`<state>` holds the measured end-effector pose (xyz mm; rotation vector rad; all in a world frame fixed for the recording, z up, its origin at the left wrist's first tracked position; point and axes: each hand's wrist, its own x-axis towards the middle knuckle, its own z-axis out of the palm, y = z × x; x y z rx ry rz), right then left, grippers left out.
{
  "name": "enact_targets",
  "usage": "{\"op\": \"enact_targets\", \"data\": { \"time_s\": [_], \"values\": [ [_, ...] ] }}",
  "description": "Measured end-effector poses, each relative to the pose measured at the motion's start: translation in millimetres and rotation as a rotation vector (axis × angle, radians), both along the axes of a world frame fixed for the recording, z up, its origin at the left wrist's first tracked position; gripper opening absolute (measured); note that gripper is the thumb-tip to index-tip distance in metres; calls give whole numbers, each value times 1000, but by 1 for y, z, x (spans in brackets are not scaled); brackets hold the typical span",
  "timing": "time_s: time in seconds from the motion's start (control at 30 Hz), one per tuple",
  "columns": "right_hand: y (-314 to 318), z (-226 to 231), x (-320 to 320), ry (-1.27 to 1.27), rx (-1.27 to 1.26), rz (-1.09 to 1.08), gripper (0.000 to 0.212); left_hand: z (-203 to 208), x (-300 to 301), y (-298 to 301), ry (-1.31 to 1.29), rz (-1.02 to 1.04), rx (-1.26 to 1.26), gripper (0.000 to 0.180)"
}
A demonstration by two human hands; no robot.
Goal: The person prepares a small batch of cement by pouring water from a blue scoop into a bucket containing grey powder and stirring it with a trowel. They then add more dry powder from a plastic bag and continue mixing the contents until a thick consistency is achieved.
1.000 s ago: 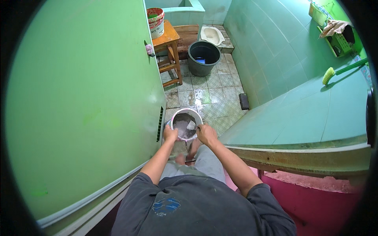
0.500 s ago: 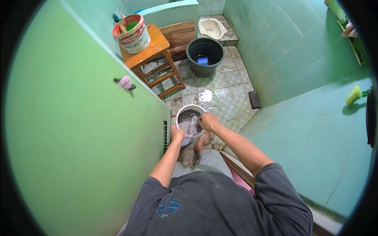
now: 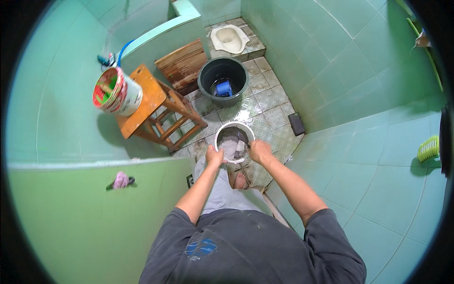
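A round white bucket [image 3: 219, 136] is held in front of my legs, with grey, partly wet-looking matter [image 3: 229, 147] inside. My left hand [image 3: 214, 155] grips its rim on the left, thumb over the edge. On the opposite side, my right hand [image 3: 259, 151] is closed round the right rim. A small pale piece [image 3: 240, 146] lies in the grey matter; what it is I cannot make out. The undersides of both hands and the bucket's base are hidden from above.
Ahead stands a dark tub [image 3: 203, 92] with a blue dipper [image 3: 223, 88] in it, before a squat toilet [image 3: 230, 39]. A wooden stool [image 3: 150, 92] bears a stained paint bucket [image 3: 127, 97]. The green door [image 3: 94, 213] is at left, a dark block [image 3: 296, 124] by the right wall.
I have moved forward through the doorway with the bucket. My right hand, earlier inside the bucket's right edge, is now gripping the rim. The stool and tub appear closer.
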<state>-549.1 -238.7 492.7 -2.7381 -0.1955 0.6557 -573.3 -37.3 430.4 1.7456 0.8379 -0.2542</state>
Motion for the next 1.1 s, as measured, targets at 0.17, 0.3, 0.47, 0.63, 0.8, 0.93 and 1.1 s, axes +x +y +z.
{"op": "enact_targets", "data": {
  "time_s": [0.17,0.3,0.47,0.63,0.8,0.93,1.1],
  "values": [
    [-34,-10,38,-11,36,-154,27,-15,81,-38,18,-190,59,24],
    [-67,-33,64,7,78,-322,27,-50,140,-76,114,-304,21,26],
    [-75,-62,123,109,7,-400,30,-155,198,-84,5,-402,101,27],
    [-111,-94,174,87,-42,-582,27,-128,266,-133,183,-462,-23,27],
    [-122,-141,234,116,-29,-589,35,-212,311,-141,70,-334,-94,29],
    [-157,-210,271,57,7,-570,35,-254,352,-173,125,-395,-53,28],
    [-192,-300,313,-44,-8,-432,27,-345,389,-209,119,-295,-99,20]
  ]
}}
